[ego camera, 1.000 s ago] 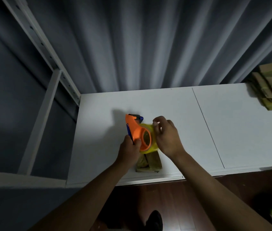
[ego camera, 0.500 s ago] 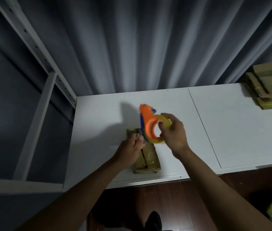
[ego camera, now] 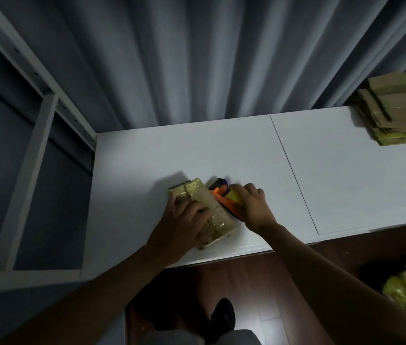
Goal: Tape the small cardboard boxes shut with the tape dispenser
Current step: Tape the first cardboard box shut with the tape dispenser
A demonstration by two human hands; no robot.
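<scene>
Left hand (ego camera: pixel 184 217) presses the box (ego camera: pixel 212 210); just right of the box, right hand (ego camera: pixel 254 207) grips the tape dispenser (ego camera: pixel 224 199).

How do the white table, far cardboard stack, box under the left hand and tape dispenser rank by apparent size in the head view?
1. white table
2. cardboard stack
3. box, partly hidden by the left hand
4. tape dispenser, partly hidden by the right hand

A white flat tabletop (ego camera: pixel 147 158), split by a thin dark seam, carries the small tape-wrapped cardboard box (ego camera: pixel 218 215) under my left hand (ego camera: pixel 184 217) near its front edge. Just beside the box lies the orange plastic tape dispenser (ego camera: pixel 224 199). A stack of flattened brown cardboard pieces (ego camera: pixel 401 113) sits at the far right corner.
</scene>
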